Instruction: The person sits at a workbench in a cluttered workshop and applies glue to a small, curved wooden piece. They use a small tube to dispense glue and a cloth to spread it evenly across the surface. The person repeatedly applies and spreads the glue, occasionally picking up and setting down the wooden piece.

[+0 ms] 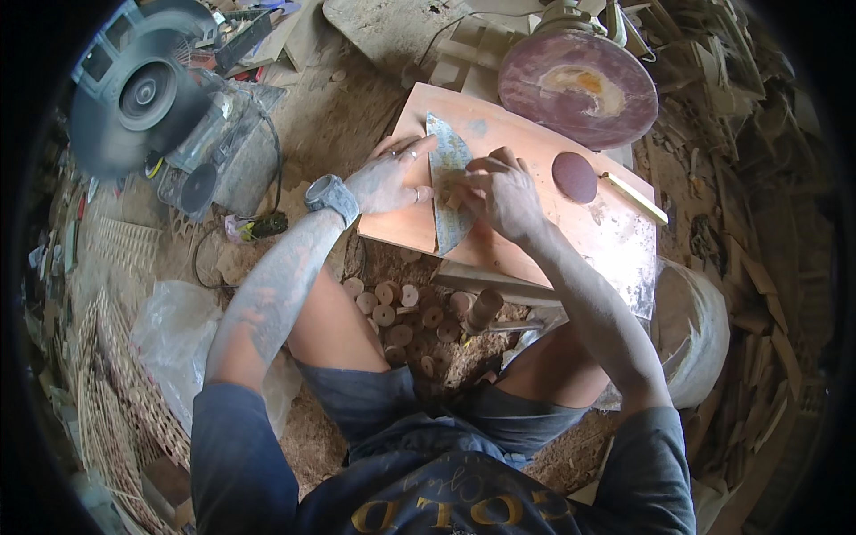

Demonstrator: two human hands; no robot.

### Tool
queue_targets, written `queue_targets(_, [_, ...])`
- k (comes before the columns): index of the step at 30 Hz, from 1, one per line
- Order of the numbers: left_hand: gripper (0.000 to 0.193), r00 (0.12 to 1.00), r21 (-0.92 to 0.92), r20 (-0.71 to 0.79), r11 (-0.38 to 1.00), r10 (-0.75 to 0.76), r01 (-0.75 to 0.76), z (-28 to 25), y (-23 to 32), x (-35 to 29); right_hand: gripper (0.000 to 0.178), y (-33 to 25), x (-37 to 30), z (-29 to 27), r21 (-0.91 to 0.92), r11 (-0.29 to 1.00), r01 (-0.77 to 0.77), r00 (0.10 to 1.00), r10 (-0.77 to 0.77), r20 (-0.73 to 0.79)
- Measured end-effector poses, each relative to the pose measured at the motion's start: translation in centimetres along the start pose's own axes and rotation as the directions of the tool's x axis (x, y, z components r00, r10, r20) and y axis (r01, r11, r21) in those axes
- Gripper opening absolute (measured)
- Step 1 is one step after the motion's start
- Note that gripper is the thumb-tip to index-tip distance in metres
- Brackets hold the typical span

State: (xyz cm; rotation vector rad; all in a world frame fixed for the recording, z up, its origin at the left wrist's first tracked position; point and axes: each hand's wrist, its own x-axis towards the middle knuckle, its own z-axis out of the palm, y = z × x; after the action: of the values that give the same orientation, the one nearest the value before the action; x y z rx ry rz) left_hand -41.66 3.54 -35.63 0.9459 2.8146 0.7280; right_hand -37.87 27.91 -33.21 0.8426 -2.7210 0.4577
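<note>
A tapered, pale blue-grey strip [448, 152] with faded yellowish marks lies across a pinkish wooden board [544, 227]. It resembles the back of a piece of sandpaper. Along the strip's left edge rests my left hand [390, 176], its fingers stretched out and the fingertips touching the strip. Over the strip's right edge, my right hand [502, 192] has its fingers curled and pinched together; a small tan bit shows near the fingertips, too small to name. Right of that hand lies a round dark red sanding disc [575, 176], with a pale wooden stick [635, 198] beside it.
A large round sanding wheel [571, 98] stands beyond the board. At the far left is a machine with a blurred disc [134, 98] and a cable. Several round wooden pieces [401, 334] lie between my legs. Plastic bags [178, 325] and wood scraps [758, 330] flank me.
</note>
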Motion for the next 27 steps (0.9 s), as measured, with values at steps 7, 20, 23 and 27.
queue_targets(7, [0.078,0.999,-0.122,0.007,0.992,-0.032,0.032,-0.1,0.3,0.0,0.017,-0.7,-2.4,0.2,-0.022,0.993,0.119,0.992,-0.118,0.046])
queue_targets(20, [0.091,1.0,-0.104,-0.006,0.994,-0.027,0.026,-0.4,0.8,0.0,0.013,3.6,3.3,1.2,-0.01,0.989,0.147,0.989,-0.147,0.032])
queue_targets(23, [0.097,0.999,-0.116,-0.028,0.993,-0.032,0.028,-0.4,0.7,-0.1,0.013,4.5,3.1,1.9,0.057,0.981,0.188,0.98,-0.191,0.049])
queue_targets(27, [0.103,0.998,-0.102,-0.002,0.993,-0.062,0.061,-0.5,0.6,0.2,0.012,4.3,2.9,2.2,0.068,0.963,0.261,0.964,-0.264,0.029])
